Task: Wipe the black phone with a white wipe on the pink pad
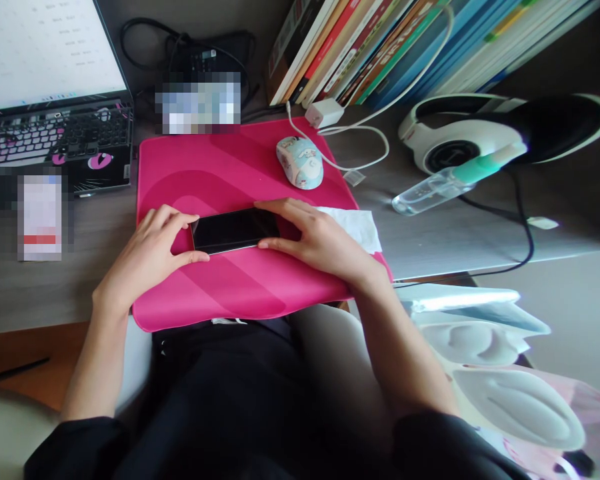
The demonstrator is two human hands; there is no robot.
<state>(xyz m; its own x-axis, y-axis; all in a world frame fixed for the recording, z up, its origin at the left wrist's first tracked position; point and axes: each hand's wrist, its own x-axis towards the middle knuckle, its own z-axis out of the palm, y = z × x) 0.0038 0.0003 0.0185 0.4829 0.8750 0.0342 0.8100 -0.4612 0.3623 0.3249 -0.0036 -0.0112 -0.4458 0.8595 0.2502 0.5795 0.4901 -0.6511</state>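
A black smartphone (233,231) lies sideways, dark screen up, over the pink desk mat (215,160). My left hand (155,250) grips its left end, index finger and thumb at the corners. At the other end, my right hand (315,237) spans the phone between its fingers and thumb, covering part of that end. A folded white tissue (357,228) sits beside my right wrist, partly hidden by it. Further back on the mat is a patterned light-blue mouse (300,163).
A laptop (55,133) stands at the left. Books (360,47) line the back, with a white charger (325,113) and cable before them. To the right are a clear spray bottle (430,190) and white headphones (445,140). White bags (470,313) hang below the desk's edge.
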